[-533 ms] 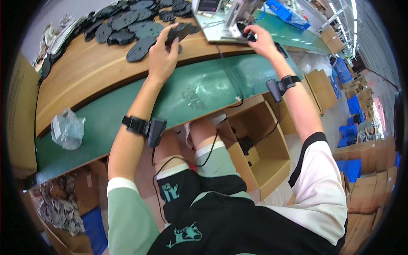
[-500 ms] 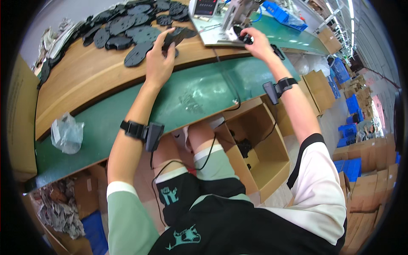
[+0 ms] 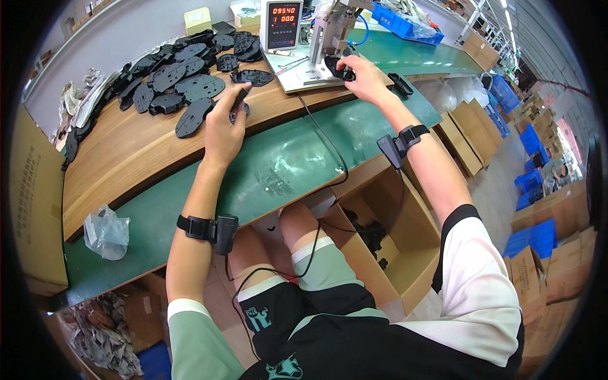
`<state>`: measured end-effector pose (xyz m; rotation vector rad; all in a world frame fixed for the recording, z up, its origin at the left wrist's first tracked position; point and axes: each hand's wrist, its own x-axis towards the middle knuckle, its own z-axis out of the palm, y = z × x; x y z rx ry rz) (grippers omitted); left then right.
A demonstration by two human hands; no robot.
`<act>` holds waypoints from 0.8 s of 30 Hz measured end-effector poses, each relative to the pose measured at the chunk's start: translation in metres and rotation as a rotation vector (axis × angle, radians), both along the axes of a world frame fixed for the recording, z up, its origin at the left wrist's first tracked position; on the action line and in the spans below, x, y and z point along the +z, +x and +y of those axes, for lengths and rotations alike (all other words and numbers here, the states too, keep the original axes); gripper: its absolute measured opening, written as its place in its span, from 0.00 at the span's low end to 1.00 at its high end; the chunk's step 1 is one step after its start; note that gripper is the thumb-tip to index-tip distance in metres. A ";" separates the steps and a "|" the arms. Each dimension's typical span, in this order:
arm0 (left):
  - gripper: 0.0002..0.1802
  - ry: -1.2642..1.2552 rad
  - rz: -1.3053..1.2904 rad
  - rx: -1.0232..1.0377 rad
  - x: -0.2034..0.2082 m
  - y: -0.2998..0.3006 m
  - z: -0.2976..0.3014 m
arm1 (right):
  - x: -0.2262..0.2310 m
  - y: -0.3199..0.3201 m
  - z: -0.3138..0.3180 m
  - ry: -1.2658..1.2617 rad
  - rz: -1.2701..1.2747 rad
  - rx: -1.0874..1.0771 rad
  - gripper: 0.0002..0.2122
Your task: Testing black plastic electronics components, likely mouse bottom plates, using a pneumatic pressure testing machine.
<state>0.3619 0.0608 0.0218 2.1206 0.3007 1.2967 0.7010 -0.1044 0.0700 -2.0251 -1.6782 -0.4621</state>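
My left hand (image 3: pixel 223 130) is raised over the front edge of the wooden board, its thumb and fingers closed on a dark plastic piece (image 3: pixel 240 99) seen nearly edge-on. Just beyond the fingertips, an oval black plastic part (image 3: pixel 253 77) lies on the board. At the small press (image 3: pixel 329 38), my right hand (image 3: pixel 364 79) pinches a black molded plastic part (image 3: pixel 339 67) below the press head. Whether that part sits in the fixture I cannot tell. A heap of flat black oval plastic parts (image 3: pixel 190 85) spreads to the left of the press.
Beside the press stands a counter box with a red display (image 3: pixel 282 25). A clear plastic bag (image 3: pixel 106 232) lies on the green table (image 3: pixel 266 168) at left. Under the front edge, an open carton (image 3: pixel 405 253) holds black pieces. A blue bin (image 3: pixel 405 24) stands at the back right.
My view has tilted up, showing more of the press and display. The black part by my left fingertips now shows apart from them. The part in my right hand is more visible.
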 end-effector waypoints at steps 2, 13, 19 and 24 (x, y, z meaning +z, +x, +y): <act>0.24 0.040 0.054 -0.030 -0.001 0.000 -0.002 | 0.001 0.000 0.001 0.004 0.009 0.016 0.16; 0.27 0.220 0.216 -0.103 -0.011 0.004 -0.007 | -0.001 0.001 0.001 -0.001 0.029 0.019 0.16; 0.24 0.137 0.240 -0.133 -0.010 0.003 -0.010 | -0.002 0.002 0.001 0.004 0.037 0.013 0.16; 0.22 0.106 0.266 -0.130 -0.010 0.003 -0.011 | -0.001 0.000 0.000 0.010 0.032 0.013 0.16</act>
